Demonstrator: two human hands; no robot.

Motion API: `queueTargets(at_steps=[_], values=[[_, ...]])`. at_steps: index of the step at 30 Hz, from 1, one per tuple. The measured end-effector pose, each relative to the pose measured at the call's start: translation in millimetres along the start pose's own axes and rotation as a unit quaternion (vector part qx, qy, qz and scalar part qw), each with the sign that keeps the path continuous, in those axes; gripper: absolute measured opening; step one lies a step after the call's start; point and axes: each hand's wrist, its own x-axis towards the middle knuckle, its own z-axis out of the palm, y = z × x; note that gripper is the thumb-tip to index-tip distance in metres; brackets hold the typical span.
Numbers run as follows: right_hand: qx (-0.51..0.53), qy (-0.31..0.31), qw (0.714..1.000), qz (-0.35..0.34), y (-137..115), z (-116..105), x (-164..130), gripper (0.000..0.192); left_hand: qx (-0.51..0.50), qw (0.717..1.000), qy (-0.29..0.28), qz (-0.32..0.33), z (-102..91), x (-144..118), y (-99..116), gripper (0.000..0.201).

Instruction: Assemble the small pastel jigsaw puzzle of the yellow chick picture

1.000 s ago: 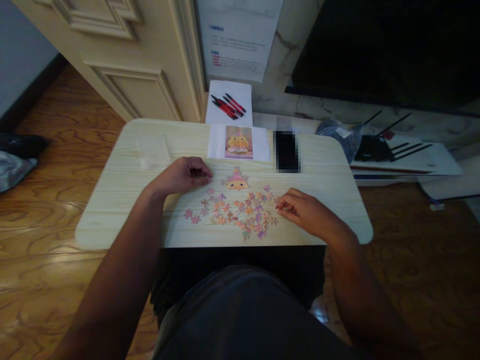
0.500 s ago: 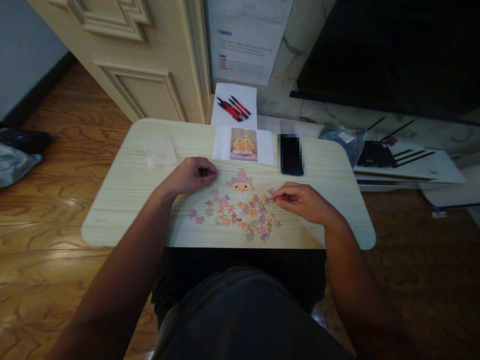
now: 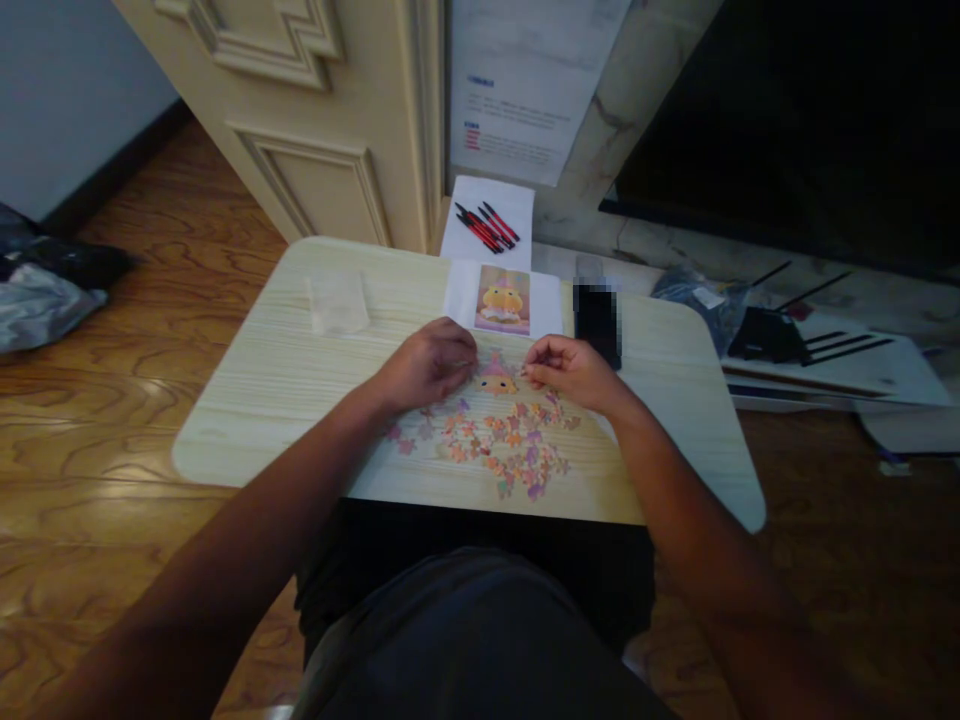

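A joined section of jigsaw puzzle (image 3: 496, 378), with a pink pointed hat and part of a yellow face, lies between my two hands. My left hand (image 3: 435, 365) is at its left edge, fingers closed together; whatever they hold, if anything, is hidden. On the other side, my right hand (image 3: 571, 372) pinches a small puzzle piece close to the section's right edge. Loose puzzle pieces (image 3: 514, 438) in orange, pink and purple are scattered nearer to me. Beyond the section, a printed picture (image 3: 502, 300) on white paper shows a yellow character in a pink hat.
A dark phone (image 3: 596, 318) lies just behind my right hand. On the table's (image 3: 255, 400) left part is a translucent plastic bag (image 3: 337, 302). Several red and black pens (image 3: 487, 228) rest on white paper at the back. A black router (image 3: 766, 335) stands on a shelf to the right.
My right hand has moved left and away from me, from the loose pieces to the joined section. My left hand has come right, to the section's left edge. The view has shifted slightly.
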Motion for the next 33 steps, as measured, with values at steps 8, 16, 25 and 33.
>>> queueTargets(at_steps=[8, 16, 25, 33], values=[[-0.042, 0.044, 0.998, -0.035, 13.3, 7.0, -2.1, 0.03, -0.014, 0.996, -0.008, 0.083, 13.2, 2.0, -3.2, 0.022], [-0.029, 0.055, 0.998, -0.031, 14.7, 8.1, -4.9, 0.034, 0.0, 0.996, -0.001, 0.092, 13.8, 2.6, 0.1, 0.022], [-0.042, 0.049, 0.998, -0.013, 10.0, 7.1, -8.3, 0.041, -0.004, 0.996, -0.038, 0.08, 15.5, 4.2, 5.2, 0.027], [-0.081, 0.052, 0.995, -0.017, 9.3, 6.4, -10.0, 0.038, -0.015, 0.993, -0.054, 0.107, 20.8, 6.7, 6.5, 0.029]])
